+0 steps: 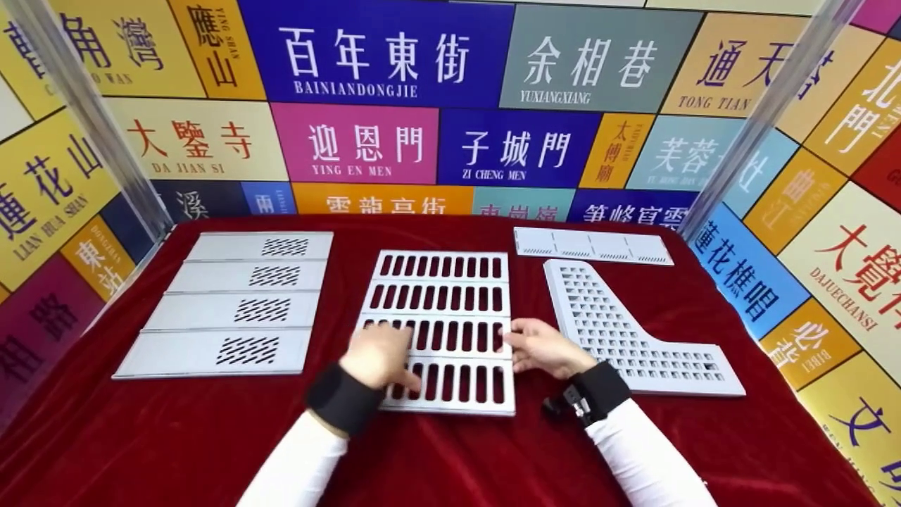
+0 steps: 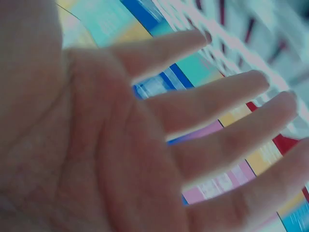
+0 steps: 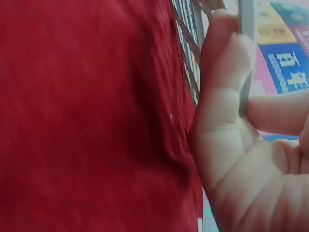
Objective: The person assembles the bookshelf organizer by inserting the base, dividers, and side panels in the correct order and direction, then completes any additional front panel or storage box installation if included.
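A white panel with rows of long slots (image 1: 443, 283) lies on the red cloth, in the middle of the head view. Over its left side is my left hand (image 1: 380, 352), thumb spread away from the fingers. The left wrist view shows that hand's palm (image 2: 120, 145) with the fingers stretched out and nothing held. At the panel's right edge, my right hand (image 1: 552, 350) pinches the slotted panel between thumb and fingers. Up close in the right wrist view, the thin panel edge (image 3: 247, 29) sits between the thumb and a finger.
To the left lies a white panel with slanted cuts (image 1: 211, 310). An L-shaped perforated white panel (image 1: 704, 384) is right of my right hand, with a narrow white strip (image 1: 612, 246) behind it. Clear posts (image 1: 760, 120) and printed walls (image 1: 380, 53) surround the red cloth (image 1: 176, 436).
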Demonstrator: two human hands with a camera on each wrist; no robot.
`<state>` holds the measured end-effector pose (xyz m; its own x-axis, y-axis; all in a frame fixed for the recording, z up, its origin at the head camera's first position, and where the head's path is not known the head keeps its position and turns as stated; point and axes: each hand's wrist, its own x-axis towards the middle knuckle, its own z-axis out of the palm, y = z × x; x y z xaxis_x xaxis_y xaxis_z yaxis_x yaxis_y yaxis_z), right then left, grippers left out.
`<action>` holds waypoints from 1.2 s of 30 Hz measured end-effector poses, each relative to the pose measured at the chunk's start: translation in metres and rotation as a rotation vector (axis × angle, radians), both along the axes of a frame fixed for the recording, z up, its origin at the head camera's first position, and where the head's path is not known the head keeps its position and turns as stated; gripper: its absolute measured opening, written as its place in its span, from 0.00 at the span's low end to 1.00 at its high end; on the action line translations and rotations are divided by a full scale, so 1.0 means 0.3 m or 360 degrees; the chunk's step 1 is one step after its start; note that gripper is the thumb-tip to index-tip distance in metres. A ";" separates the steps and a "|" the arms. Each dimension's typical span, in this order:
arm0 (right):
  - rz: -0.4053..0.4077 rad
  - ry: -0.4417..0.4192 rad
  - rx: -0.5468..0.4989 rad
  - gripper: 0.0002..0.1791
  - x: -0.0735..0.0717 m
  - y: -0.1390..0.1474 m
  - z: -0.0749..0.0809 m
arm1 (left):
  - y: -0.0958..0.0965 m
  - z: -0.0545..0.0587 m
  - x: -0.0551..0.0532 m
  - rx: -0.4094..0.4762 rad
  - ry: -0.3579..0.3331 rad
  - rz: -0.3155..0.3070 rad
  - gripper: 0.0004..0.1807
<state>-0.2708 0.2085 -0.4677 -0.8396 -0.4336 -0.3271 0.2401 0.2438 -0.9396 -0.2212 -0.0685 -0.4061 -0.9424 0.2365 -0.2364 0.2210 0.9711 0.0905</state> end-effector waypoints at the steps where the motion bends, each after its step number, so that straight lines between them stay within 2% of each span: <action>1: 0.0008 0.0006 0.0041 0.11 -0.006 0.008 0.000 | -0.016 -0.005 -0.012 -0.0032 -0.0023 0.0057 0.42; 4: 0.0034 0.0044 0.0116 0.05 -0.022 0.021 -0.001 | -0.047 -0.024 -0.041 -0.0101 -0.0059 0.0154 0.36; 7: 0.0068 0.0079 0.0143 0.06 -0.031 0.022 -0.005 | -0.055 -0.042 -0.057 -0.0103 -0.0077 0.0171 0.34; 14: 0.0084 0.0159 0.0198 0.27 -0.020 0.014 -0.014 | -0.047 -0.050 -0.062 -0.0155 -0.0128 0.0201 0.35; 16: 0.0095 0.0251 0.0289 0.27 -0.014 0.008 -0.016 | -0.045 -0.051 -0.064 -0.0200 -0.0144 0.0219 0.35; 21: 0.0090 0.0566 0.0641 0.31 0.003 -0.003 -0.006 | -0.040 -0.059 -0.068 -0.0286 -0.0170 0.0222 0.35; 23: 0.0071 0.0591 0.0702 0.36 0.008 -0.002 0.004 | -0.039 -0.063 -0.069 -0.0286 -0.0158 0.0214 0.35; 25: 0.0055 0.0552 0.0697 0.38 0.012 0.001 0.014 | -0.039 -0.065 -0.067 -0.0278 -0.0143 0.0206 0.35; 31: 0.0087 0.0502 0.0657 0.37 0.017 0.017 0.037 | -0.034 -0.063 -0.067 -0.0277 -0.0135 0.0201 0.35; 34: 0.0109 0.0569 0.0771 0.35 0.019 0.031 0.055 | -0.030 -0.065 -0.071 -0.0293 -0.0138 0.0201 0.35; 36: 0.0121 0.0678 0.0913 0.35 0.020 0.054 0.075 | -0.028 -0.066 -0.074 -0.0303 -0.0138 0.0201 0.35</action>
<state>-0.2648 0.2248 -0.4451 -0.9193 -0.3541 -0.1719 -0.1561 0.7289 -0.6666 -0.2435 -0.0770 -0.4259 -0.9359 0.0617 -0.3467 0.0962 0.9919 -0.0833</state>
